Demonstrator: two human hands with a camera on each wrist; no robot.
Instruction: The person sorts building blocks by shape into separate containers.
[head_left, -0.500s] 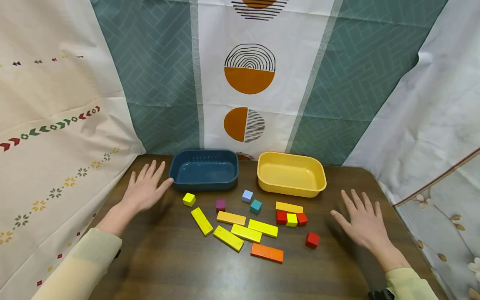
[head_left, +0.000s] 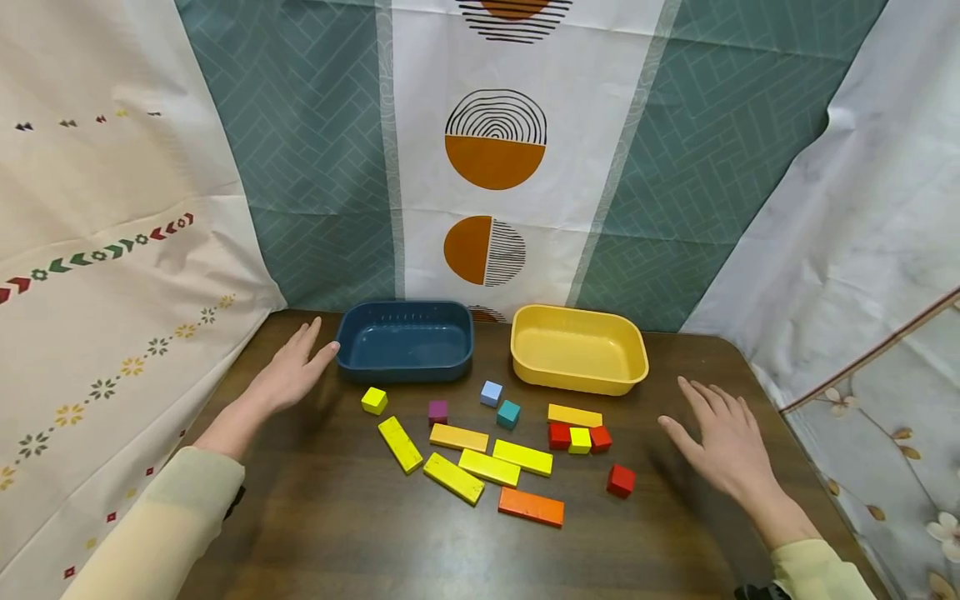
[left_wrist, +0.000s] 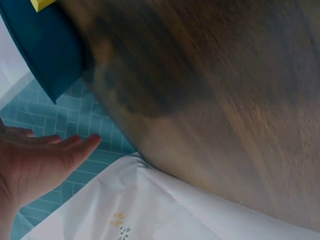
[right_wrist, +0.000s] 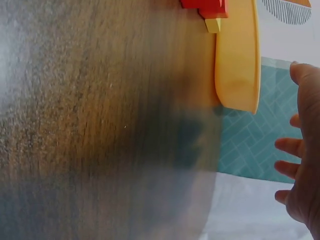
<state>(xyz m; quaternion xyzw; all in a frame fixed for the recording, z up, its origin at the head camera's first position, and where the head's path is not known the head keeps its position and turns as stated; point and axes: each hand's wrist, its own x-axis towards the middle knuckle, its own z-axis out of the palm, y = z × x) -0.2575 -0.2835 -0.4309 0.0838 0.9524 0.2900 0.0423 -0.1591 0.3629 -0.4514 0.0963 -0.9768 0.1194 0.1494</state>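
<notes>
Two flat, empty grips: left hand [head_left: 288,372] beside blue tray [head_left: 405,362], right hand [head_left: 717,440] near red cube [head_left: 621,480].

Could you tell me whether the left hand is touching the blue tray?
Cannot tell: in the head view the left hand's thumb reaches the blue tray's corner, with no plain gap or contact.

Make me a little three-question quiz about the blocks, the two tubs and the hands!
1. True or false: the blue tub has blocks in it.
2. Which hand is nearest the yellow tub: A) left hand B) right hand?
3. Fill in: the lone red cube lies to the ____ of the orange bar.

Key:
1. False; both tubs show bare bottoms.
2. B.
3. Right, nearer the right hand.
</notes>
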